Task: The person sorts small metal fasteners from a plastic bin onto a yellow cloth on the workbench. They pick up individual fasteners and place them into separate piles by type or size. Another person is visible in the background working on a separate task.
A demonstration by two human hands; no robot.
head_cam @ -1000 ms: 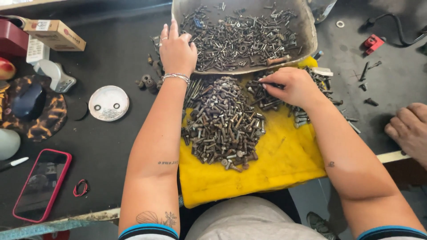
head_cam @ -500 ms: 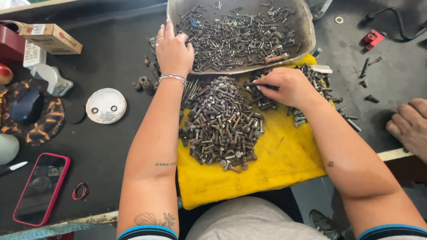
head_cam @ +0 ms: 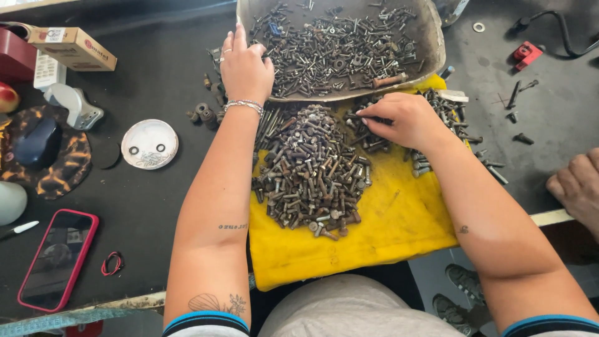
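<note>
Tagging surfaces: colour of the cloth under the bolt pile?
Yellow cloth, grimy in spots; head view.

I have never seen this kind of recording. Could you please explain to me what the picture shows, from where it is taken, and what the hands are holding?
The picture comes from a camera worn on a person's head, looking down at their own bare hands. The left hand rests on the rim of a dented grey metal tray full of mixed screws. The right hand pinches a small dark screw from a little pile. Between the arms lies a yellow cloth carrying a big heap of rusty bolts. On the black table are also a phone in a red case and a round white lid. Another person's hand shows at the right edge.
</note>
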